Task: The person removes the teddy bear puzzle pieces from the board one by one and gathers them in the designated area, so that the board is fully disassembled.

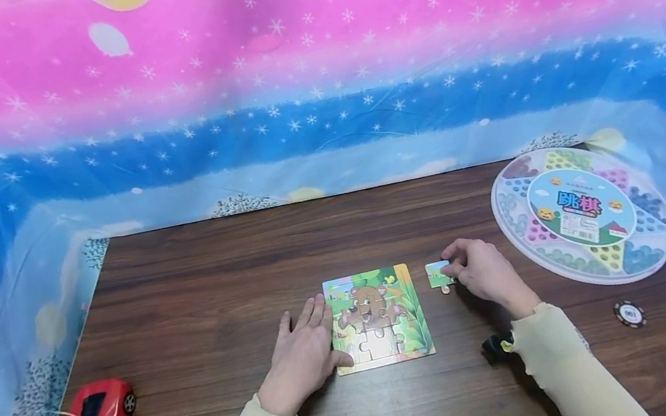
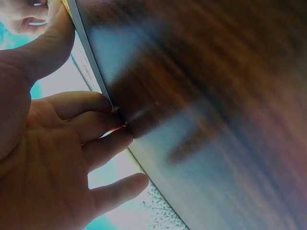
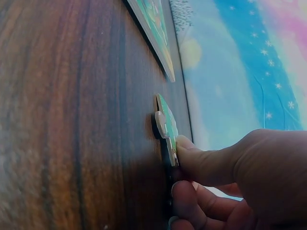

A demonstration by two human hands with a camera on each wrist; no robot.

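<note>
- The left hand (image 1: 301, 353) lies flat, fingers straight, on the bear jigsaw board's (image 1: 379, 316) left edge, steadying it.
- The right hand (image 1: 483, 272) pinches a loose puzzle piece (image 1: 439, 273) on the table (image 1: 200, 291), just right of the board.

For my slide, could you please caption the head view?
Left hand rests flat on the bear puzzle while right hand pinches a loose piece.
</note>
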